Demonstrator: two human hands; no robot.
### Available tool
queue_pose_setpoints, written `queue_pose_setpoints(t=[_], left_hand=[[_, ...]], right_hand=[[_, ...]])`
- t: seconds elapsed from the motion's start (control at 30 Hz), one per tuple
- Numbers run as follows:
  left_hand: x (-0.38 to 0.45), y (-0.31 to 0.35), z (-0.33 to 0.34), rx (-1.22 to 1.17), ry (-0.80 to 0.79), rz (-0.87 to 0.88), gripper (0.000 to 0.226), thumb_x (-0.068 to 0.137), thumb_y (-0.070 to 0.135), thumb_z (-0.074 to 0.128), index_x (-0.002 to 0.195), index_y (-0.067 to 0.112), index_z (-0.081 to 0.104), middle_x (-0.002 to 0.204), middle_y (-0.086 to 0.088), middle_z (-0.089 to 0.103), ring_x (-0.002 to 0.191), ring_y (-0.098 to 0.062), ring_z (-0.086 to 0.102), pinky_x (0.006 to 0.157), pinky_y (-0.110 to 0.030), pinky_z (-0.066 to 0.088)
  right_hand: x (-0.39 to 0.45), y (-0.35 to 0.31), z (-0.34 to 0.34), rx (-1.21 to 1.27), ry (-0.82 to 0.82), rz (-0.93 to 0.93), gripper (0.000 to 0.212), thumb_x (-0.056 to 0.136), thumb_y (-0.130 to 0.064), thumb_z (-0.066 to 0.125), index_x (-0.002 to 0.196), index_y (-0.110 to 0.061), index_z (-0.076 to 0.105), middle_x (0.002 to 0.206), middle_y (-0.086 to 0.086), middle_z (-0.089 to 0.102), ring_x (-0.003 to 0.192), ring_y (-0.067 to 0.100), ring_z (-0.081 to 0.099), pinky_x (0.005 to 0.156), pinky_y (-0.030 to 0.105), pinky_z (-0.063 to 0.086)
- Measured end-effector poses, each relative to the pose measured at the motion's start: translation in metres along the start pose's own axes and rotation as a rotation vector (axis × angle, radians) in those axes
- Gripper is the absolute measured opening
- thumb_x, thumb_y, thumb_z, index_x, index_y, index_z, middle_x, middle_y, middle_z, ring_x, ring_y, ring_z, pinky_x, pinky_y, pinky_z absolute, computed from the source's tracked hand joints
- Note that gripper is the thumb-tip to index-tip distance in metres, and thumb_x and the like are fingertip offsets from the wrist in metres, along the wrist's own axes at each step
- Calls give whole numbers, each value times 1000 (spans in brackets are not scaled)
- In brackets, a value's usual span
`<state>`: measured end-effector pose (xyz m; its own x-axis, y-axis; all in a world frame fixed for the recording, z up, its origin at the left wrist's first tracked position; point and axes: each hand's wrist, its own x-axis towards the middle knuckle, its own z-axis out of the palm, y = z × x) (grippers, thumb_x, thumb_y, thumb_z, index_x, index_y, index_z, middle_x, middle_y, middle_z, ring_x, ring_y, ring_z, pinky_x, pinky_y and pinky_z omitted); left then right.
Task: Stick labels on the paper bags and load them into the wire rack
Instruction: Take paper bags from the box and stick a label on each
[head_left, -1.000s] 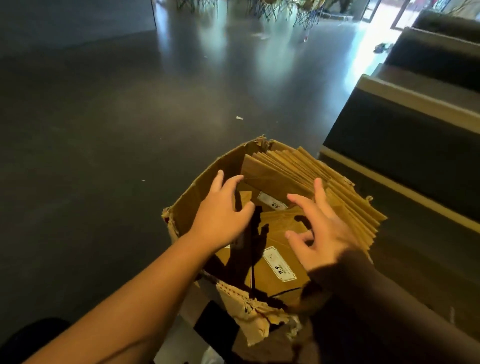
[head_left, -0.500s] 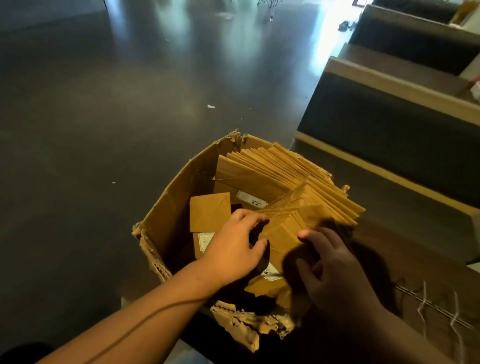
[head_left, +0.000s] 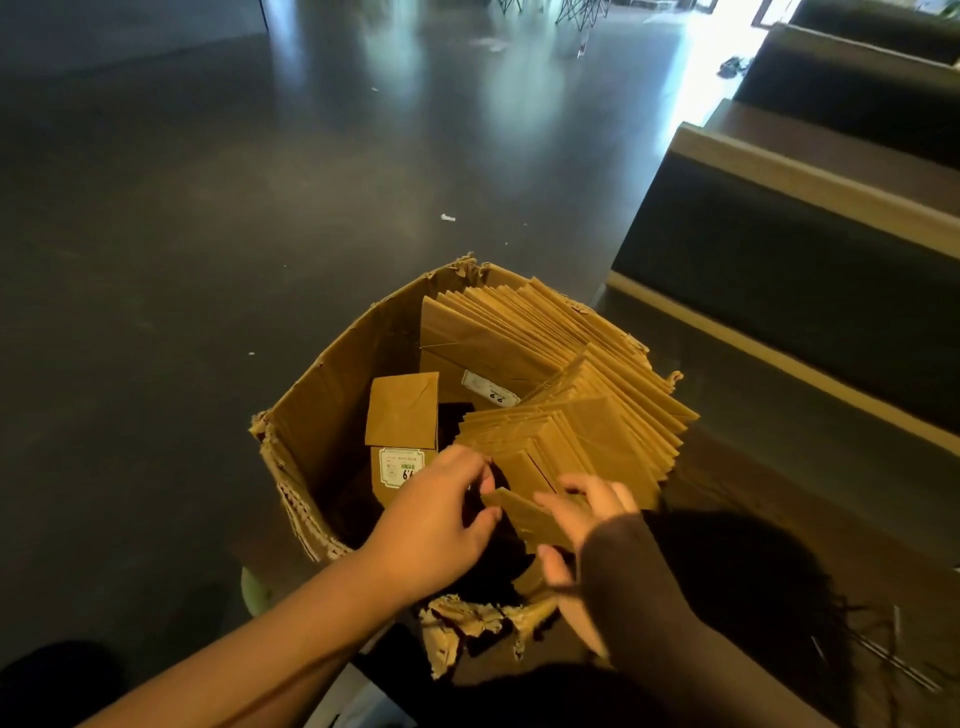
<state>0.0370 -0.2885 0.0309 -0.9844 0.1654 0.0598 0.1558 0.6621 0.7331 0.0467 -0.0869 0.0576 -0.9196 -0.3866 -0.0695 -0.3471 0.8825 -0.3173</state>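
A torn cardboard box (head_left: 311, 405) on the floor holds several flat brown paper bags. A big stack of bags (head_left: 535, 332) leans at its far side and a smaller fanned stack (head_left: 576, 441) lies in front of it. One labelled bag (head_left: 401, 415) stands apart at the left, its white label (head_left: 401, 466) facing me. My left hand (head_left: 436, 525) and my right hand (head_left: 576, 519) both pinch the near edge of one brown bag (head_left: 524, 514) at the front of the fanned stack. A dark sleeve covers my right forearm.
Dark glossy floor (head_left: 208, 234) stretches left and ahead, with small scraps of litter. Dark benches with pale trim (head_left: 810, 249) run along the right. Thin wire pieces (head_left: 883, 660) lie on the brown surface at lower right. The box's near rim (head_left: 467, 634) is ragged.
Both hands have dropped from above the box onto the fanned stack and taken hold of its front bag. The view has shifted, so the box sits lower and more central.
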Motion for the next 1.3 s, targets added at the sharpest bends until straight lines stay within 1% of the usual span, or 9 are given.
queue_pose_setpoints(t=[0.1,0.33,0.43,0.6,0.77,0.93,1.07,1.2,1.3], left_hand=[[-4,-2,1,22,-6,-6,24,84,28,74,93,33,52,107,20,49,93,5,50,73,-13,43],[-7,-4,2,11,-1,-108,67,89,31,72,147,33,38,122,21,42,109,5,47,90,-7,36],[-6,-4,3,69,-55,-102,57,90,33,70,142,34,47,118,14,42,100,2,48,83,-3,33],[-4,-7,4,48,-37,-100,27,87,27,73,108,28,56,118,13,45,90,4,49,77,-5,38],[-2,-4,3,92,-44,-65,20,86,23,73,94,20,55,127,6,56,117,-10,54,90,-21,43],[4,-6,4,117,-133,-39,24,85,30,74,98,22,55,159,6,36,143,-11,38,105,-24,41],[11,-5,6,100,-234,-61,53,86,31,74,130,12,51,144,2,50,130,-15,50,99,-22,42],[15,-4,6,77,-226,-62,42,82,29,78,113,22,50,123,2,54,108,-16,58,92,-38,51],[17,-7,8,72,-206,-53,54,83,27,77,129,26,49,127,6,49,110,-12,57,95,-35,51]], right_hand=[[3,1,11,93,-99,22,63,93,-40,58,150,-36,33,159,-11,23,142,10,26,116,31,31],[0,-3,31,211,-38,69,78,90,-34,61,152,-40,14,157,-16,25,141,7,28,117,34,28],[2,-1,35,183,-8,64,71,91,-35,58,153,-33,24,160,-12,16,143,9,26,117,36,30],[2,-1,41,135,46,53,54,89,-33,57,142,-32,44,157,-13,28,136,11,32,112,34,34],[-1,-1,48,131,112,65,47,84,-26,62,130,-29,55,152,-9,42,134,13,40,108,39,38],[-3,-5,47,79,100,87,46,84,-24,66,130,-24,58,152,-3,44,129,18,47,102,37,43],[-1,-8,42,58,30,81,49,90,-30,60,137,-27,51,158,-10,32,130,14,47,105,35,42],[1,-10,35,54,-48,94,60,93,-35,57,149,-29,35,162,-13,19,136,10,41,113,30,33],[0,-12,34,59,-43,100,64,91,-37,60,149,-28,34,161,-12,23,137,11,39,113,29,28]])
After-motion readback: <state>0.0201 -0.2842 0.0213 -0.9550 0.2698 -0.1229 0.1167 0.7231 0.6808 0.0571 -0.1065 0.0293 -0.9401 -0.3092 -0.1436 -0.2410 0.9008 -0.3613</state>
